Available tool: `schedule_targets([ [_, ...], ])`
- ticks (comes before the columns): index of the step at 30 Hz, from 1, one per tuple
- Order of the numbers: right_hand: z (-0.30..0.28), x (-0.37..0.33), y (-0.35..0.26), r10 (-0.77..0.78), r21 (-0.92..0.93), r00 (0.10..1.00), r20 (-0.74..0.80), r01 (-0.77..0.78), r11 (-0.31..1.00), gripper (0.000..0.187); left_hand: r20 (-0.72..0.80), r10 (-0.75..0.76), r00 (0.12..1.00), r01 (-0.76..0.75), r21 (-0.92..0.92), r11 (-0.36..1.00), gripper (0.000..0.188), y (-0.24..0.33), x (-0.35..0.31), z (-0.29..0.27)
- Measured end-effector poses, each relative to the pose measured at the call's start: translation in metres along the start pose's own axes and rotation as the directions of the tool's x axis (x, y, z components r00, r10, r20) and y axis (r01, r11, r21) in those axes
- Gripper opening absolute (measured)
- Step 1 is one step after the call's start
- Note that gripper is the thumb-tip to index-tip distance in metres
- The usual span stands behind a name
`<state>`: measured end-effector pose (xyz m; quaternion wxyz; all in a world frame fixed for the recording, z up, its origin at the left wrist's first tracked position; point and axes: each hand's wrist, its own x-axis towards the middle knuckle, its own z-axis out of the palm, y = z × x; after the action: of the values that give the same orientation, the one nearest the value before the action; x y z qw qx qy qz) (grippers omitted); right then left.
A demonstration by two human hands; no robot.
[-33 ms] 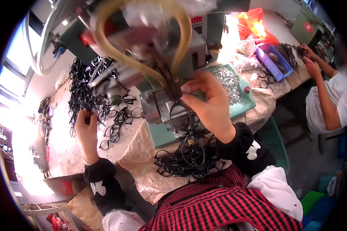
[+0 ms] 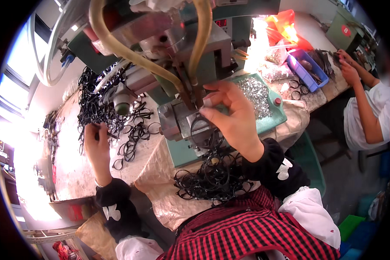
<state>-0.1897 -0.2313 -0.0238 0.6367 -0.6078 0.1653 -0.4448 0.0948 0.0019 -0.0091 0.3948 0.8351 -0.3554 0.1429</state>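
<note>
"Spreading across the left and middle, the worktable [image 2: 69, 173] is largest; the hosed bench machine [image 2: 208, 50] fills the top centre."

"And the tangled heap [image 2: 93, 97] at upper left?"

"Black eyeglass frames, perhaps put there for the left hand's reach. A smaller cluster [image 2: 195, 180] of them lies at lower centre. The green tray [image 2: 273, 119] of silvery bits [image 2: 253, 93], right of centre, presumably sits close for the right."

"The hands?"

"The right hand [image 2: 236, 119], mid-picture, seems to pinch the upper end of one eyeglass frame [image 2: 192, 133] at the machine's metal block [image 2: 171, 117], probably steadying it. The left hand [image 2: 97, 149], left of centre, grasps a dark slim piece [image 2: 112, 135]; I can't tell its kind."

"Which way does the pinched frame point?"

"One end up at the block, its long axis running down the picture, leaning slightly right. The lower end merges with the cluster, so I can't place it surely."
</note>
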Motion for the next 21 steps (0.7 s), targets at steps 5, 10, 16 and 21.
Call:
schedule_targets([
  [5,0.010,-0.006,-0.019,0.115,0.080,0.993,0.001,-0.115,0.990,0.051,0.029,-0.065,0.997,0.065,-0.740,0.670,0.023,0.088,-0.037,-0.013],
  [10,-0.005,-0.018,-0.041,-0.033,-0.213,0.993,0.113,0.056,0.975,0.043,0.656,-0.018,0.754,0.651,-0.745,0.144,0.035,0.179,-0.111,-0.002],
  [16,-0.111,-0.007,0.036,-0.295,-0.986,0.952,0.084,0.122,0.114,0.020,0.915,0.242,0.323,0.942,-0.336,0.015,0.028,0.207,-0.100,0.065],
  [21,-0.121,0.004,0.044,-0.372,-0.917,0.927,0.054,0.193,0.348,0.011,0.923,0.141,0.357,0.930,-0.366,0.042,0.027,0.210,-0.101,0.068],
])
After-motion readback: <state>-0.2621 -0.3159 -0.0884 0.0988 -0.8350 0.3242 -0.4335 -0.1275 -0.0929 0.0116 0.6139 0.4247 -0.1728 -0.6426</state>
